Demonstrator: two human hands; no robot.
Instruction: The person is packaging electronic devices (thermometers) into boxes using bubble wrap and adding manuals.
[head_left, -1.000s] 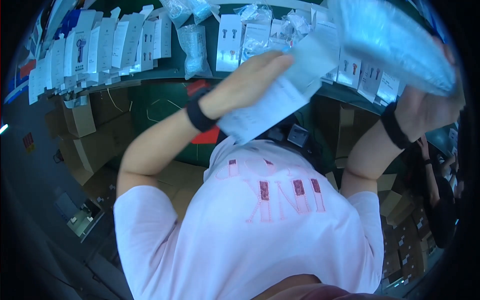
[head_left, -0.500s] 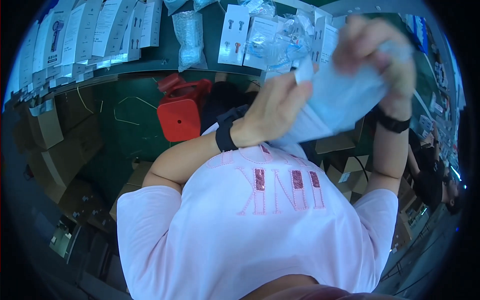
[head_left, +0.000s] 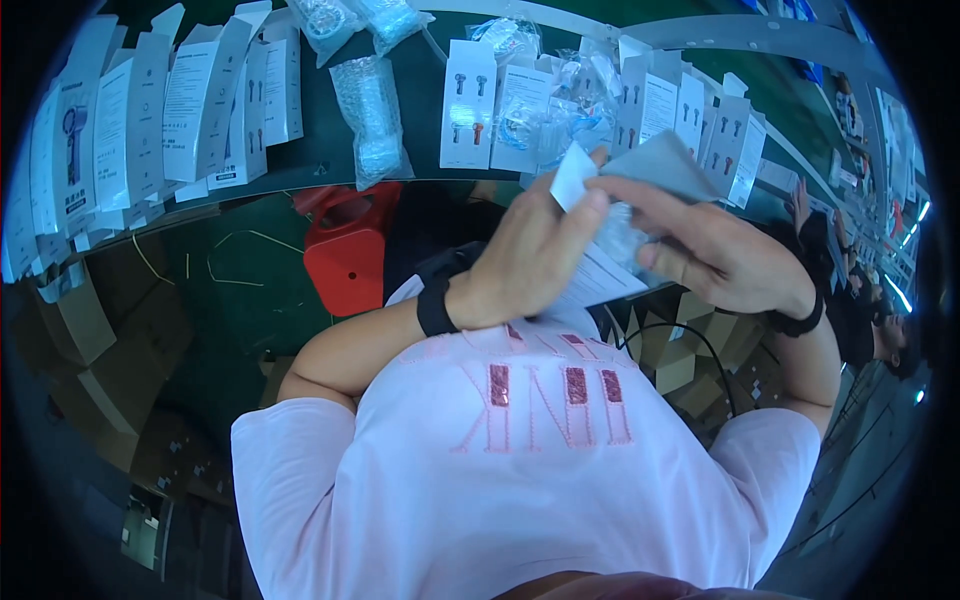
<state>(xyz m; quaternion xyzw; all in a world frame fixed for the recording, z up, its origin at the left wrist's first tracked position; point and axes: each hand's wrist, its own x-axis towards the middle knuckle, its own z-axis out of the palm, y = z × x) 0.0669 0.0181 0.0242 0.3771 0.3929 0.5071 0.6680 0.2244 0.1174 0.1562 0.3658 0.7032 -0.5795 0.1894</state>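
Left hand (head_left: 525, 255) grasps a white printed cardboard box (head_left: 603, 278), apparently to steady it; right hand (head_left: 725, 255) alongside, grip indeterminable.

Left hand (head_left: 525, 258) gripping white box (head_left: 607, 274), right hand (head_left: 728, 255) at it, bubble-wrapped packet (head_left: 368, 118) on green table (head_left: 425, 115)

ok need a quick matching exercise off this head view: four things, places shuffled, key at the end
Things
A. red plastic stool
B. long clear bubble-wrap packet
C. white printed cardboard box with a raised flap
D. narrow black wristbands

Places
1. lying on the dark green tabletop
2. one on each of the person's wrists
3. gripped by the bare left hand
4. below the tabletop's front edge, left of the hands

Pairs: A-4, B-1, C-3, D-2
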